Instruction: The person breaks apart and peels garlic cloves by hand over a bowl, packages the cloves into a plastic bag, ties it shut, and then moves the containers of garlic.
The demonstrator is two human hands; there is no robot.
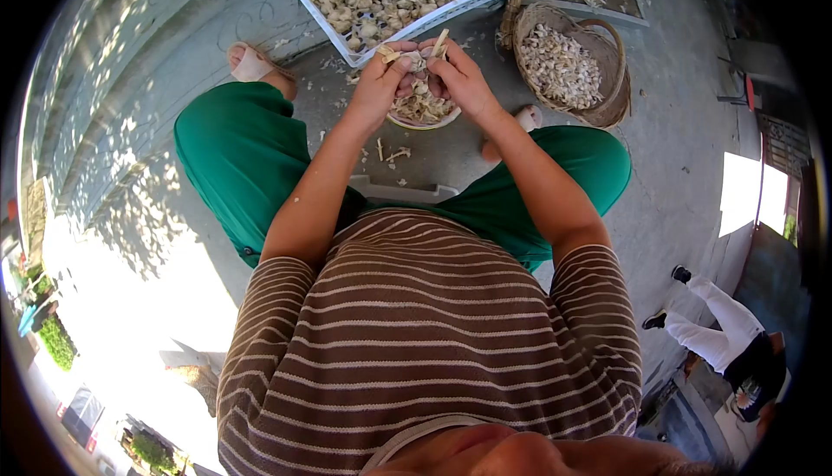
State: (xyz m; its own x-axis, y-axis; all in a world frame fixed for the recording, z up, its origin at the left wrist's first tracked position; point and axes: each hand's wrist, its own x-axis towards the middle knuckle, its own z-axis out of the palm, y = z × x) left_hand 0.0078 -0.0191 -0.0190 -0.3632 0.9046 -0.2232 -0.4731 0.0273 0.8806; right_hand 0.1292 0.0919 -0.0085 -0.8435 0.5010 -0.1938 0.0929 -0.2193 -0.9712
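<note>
Both hands meet around a garlic bulb (418,62) just beyond my knees. My left hand (381,82) is closed on its left side, with a piece of dry stem or skin by the fingers. From the other side, my right hand (459,79) grips the bulb too, and a pale dry stalk (440,43) sticks up at its thumb. Fingers hide much of the bulb. Directly below them sits a round bowl (425,125) filled with papery skins and stalks.
A pale blue plastic crate (468,4) of whole garlic bulbs stands ahead. To the right, a wicker basket (611,112) holds loose cloves. Scraps of stalk (399,155) litter the concrete floor. Another person (728,329) in white trousers is at the far right.
</note>
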